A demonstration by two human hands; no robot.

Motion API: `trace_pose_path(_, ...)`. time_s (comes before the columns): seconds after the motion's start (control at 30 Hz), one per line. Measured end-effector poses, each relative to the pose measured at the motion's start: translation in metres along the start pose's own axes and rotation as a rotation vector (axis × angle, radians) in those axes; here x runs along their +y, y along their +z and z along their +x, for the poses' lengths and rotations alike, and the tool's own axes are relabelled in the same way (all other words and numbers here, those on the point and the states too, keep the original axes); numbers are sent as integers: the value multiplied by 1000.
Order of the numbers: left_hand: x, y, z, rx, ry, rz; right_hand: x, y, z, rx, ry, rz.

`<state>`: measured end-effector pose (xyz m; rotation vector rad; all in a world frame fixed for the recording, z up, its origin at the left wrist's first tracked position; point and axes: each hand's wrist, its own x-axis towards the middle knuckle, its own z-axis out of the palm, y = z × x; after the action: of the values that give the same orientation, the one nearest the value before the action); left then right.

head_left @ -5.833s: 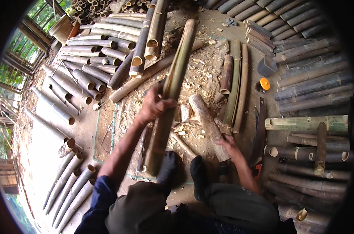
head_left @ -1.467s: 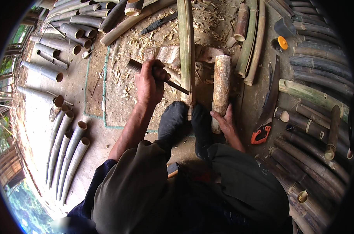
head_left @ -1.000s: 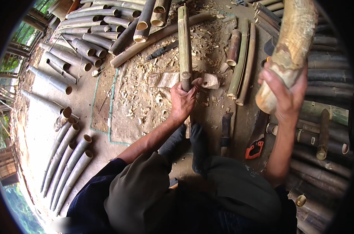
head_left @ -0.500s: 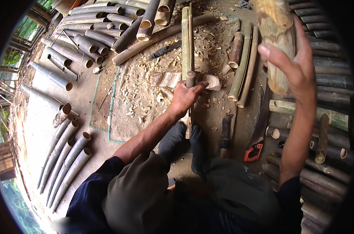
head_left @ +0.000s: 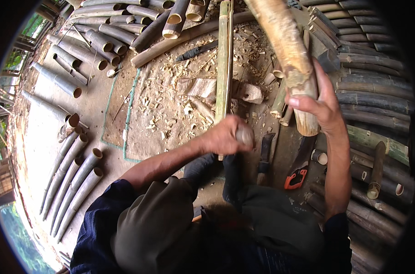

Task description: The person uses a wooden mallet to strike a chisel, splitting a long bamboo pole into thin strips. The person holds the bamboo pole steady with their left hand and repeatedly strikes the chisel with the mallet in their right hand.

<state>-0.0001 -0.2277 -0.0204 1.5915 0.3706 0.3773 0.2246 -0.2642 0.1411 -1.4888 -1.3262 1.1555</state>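
My left hand [head_left: 223,134] is closed around a tool with a round wooden handle [head_left: 245,136]; its lower part is hidden under my fist. Beneath that hand a long split length of green bamboo [head_left: 223,64] points away from me, lying across a notched wood block [head_left: 197,86]. Raised at the right, my right hand [head_left: 324,102] grips a thick, worn wooden club [head_left: 285,45] by its narrower end. The club's far end runs out of the picture at the top. My feet in dark socks [head_left: 232,180] are on either side of the bamboo's near end.
Wood chips [head_left: 164,114] litter a mat. A sheathed knife [head_left: 197,51] lies beyond it; a dark-bladed knife [head_left: 265,153] and an orange-handled saw [head_left: 296,178] lie right of my feet. Cut bamboo tubes [head_left: 77,182] lie at left, with stacked bamboo poles [head_left: 376,102] at right.
My left hand has come nearer and tipped the handle toward me and to the right. The club in my right hand has swung left and lower.
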Motion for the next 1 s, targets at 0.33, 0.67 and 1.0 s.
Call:
trace_pose_path(0.33, 18, -9, 20, 323, -181, -401, 15, 6, -10, 35, 165, 31)
trace_pose_path(0.67, -13, 4, 26, 290, -221, -322, 20, 7, -15, 75, 200, 54)
trace_pose_path(1.0, -16, 4, 25, 274, -214, -268, 14, 2, -16, 77, 191, -9)
